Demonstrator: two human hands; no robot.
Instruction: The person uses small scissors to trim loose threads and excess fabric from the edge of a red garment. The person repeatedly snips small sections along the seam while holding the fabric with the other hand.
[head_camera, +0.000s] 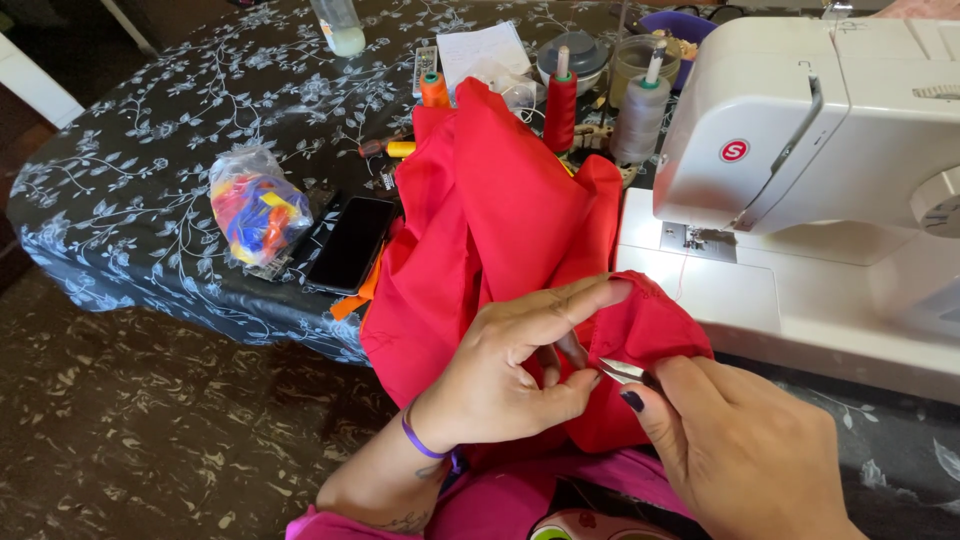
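Observation:
A bunched red cloth (490, 220) drapes from the table down to my lap. My left hand (510, 365) pinches a fold of it, index finger stretched along the edge. My right hand (740, 450) grips small metal snips (622, 371), whose tips point at the pinched fold between my two hands. A thin thread runs from the cloth up to the needle area (700, 240) of the white sewing machine (830, 130) on the right.
A floral black tablecloth (130, 190) covers the table. On it lie a dark phone (352, 243), a clear bag of coloured scraps (255, 208), red (560, 110), grey (640, 115) and orange (434, 88) thread spools, jars and a paper. Patterned floor lies at left.

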